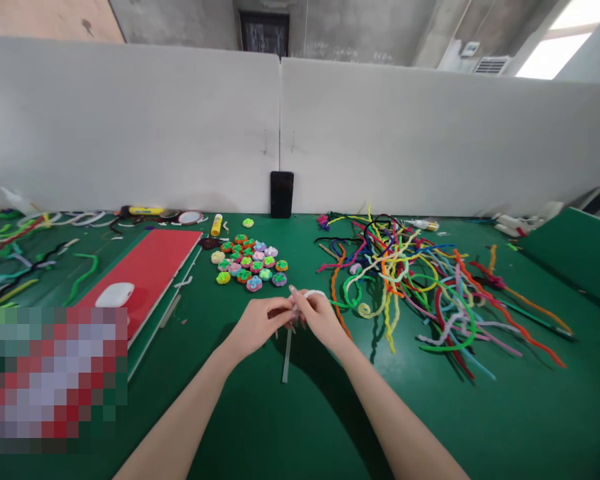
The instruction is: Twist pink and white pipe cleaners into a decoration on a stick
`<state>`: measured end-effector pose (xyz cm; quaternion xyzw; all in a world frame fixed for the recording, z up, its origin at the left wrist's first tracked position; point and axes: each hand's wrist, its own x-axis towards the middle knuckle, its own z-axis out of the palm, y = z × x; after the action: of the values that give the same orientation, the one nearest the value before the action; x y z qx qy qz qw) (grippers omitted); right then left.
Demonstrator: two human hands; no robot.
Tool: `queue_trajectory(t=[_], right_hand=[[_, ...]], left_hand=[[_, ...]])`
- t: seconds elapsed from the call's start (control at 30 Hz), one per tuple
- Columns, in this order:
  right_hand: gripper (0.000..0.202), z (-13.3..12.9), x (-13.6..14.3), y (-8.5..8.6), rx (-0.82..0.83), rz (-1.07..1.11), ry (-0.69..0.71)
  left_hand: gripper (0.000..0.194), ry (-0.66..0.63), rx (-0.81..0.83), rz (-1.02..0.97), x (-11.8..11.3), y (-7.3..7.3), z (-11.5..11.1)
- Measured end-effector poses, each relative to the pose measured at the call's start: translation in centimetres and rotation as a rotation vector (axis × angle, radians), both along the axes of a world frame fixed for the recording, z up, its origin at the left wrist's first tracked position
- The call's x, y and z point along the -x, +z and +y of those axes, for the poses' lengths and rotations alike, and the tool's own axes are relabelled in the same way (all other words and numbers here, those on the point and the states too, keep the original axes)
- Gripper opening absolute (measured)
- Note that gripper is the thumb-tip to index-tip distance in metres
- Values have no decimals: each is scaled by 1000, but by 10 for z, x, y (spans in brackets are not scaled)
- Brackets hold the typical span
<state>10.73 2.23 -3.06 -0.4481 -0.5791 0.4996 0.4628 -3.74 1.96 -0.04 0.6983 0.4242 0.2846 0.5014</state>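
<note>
My left hand (267,323) and my right hand (321,316) meet fingertip to fingertip above the green table. Both are closed in a pinch on a white pipe cleaner (316,292); a curved length of it shows above my right fingers. The part between the fingertips is mostly hidden. Below the hands, a narrow pale strip (287,360) points toward me, its upper end covered by the fingers. Just beyond my left hand sits a cluster of small, round, flower-patterned pieces (254,265) in several colours.
A tangled heap of coloured pipe cleaners (405,267) spreads to the right. On the left, a red folder (153,267) carries a white case (115,295). A black phone (282,195) leans on the white partition (130,127). A yellow glue stick (217,225) stands behind the cluster.
</note>
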Motion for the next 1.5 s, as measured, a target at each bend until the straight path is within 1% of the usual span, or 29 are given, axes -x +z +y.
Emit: queue_trajectory(t=[0.1,0.2,0.33,0.43,0.5,0.6,0.67,0.73,0.8,0.9,0.97,1.03,1.2,1.33,1.4,1.5], right_hand=[[38,0,3,-3,73,107,-11],[33,-1,4,-4,87,173,-45],[33,-5,9,-4,17,122,-146],[31,-8,11,-4,-57,40,-202],[29,-9,11,-3,-91,-12,-214],[30,-10,11,-1,-96,-47,-208],[30,-10,11,0,-84,-50,-200],[29,-11,11,1,-76,-58,-190],[28,-13,12,3,-69,-71,-182],[29,-16,13,6,-64,-85,-178],[31,-17,14,8,-71,-97,-174],[32,-18,15,8,-81,-103,-173],[34,-19,17,7,-107,-114,-185],[35,-20,17,7,-154,-161,-189],[36,-20,16,7,-158,-157,-180],[34,-19,15,6,-127,-103,-179]], left_hand=[[22,50,43,-62,-1,-4,2],[22,122,122,-170,-2,-7,5],[23,221,231,-317,-8,-10,5],[25,308,255,-371,-13,-13,3],[25,369,194,-344,-15,-15,1],[22,430,-14,-236,-15,-18,-1],[19,422,-155,-117,-15,-19,-2],[19,387,-248,6,-14,-20,-3],[22,364,-301,90,-14,-21,-3],[22,373,-362,131,-14,-22,-3],[22,387,-374,127,-14,-23,-3],[22,403,-346,108,-14,-22,-3],[26,436,-210,25,-17,-21,-5],[30,438,-117,-69,-19,-21,-5],[30,443,-129,-62,-19,-21,-6],[27,450,-248,42,-18,-20,-8]])
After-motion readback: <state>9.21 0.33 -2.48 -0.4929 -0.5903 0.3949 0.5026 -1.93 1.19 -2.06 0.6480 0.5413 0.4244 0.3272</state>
